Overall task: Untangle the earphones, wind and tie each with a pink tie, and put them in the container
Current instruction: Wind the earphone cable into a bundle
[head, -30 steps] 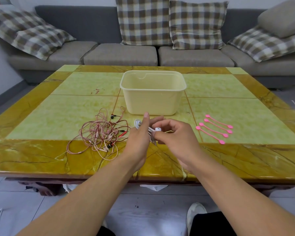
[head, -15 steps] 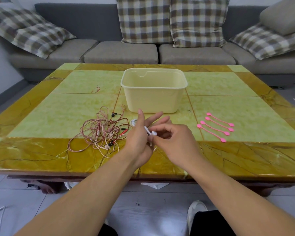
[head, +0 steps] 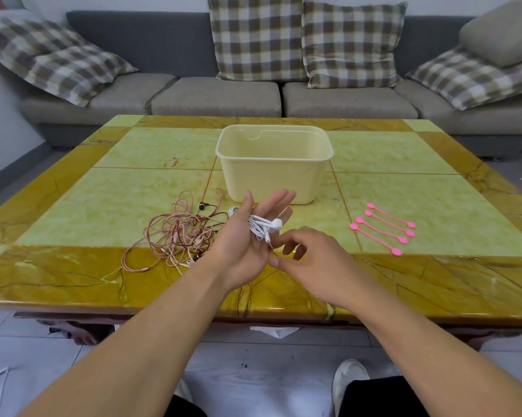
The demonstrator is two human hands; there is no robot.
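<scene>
Winding step nearly done. Just before the tub (head: 274,173): right hand (head: 306,260) loosely curled, holding nothing clear; left hand (head: 247,236) with fingers straight, white earphones (head: 264,227) coiled round them. Left of the tub, pink tangle (head: 181,233) untouched on the table (head: 73,278). Right of it, four ties (head: 383,228). Tub looks empty. Next, likely: fetch a tie, cinch the coil without letting it slip.

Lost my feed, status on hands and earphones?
Left hand open, white earphones wound around its fingers. Right hand free beside it. Pink ties untouched; container holds nothing visible. Pink tangle remains on table.
</scene>
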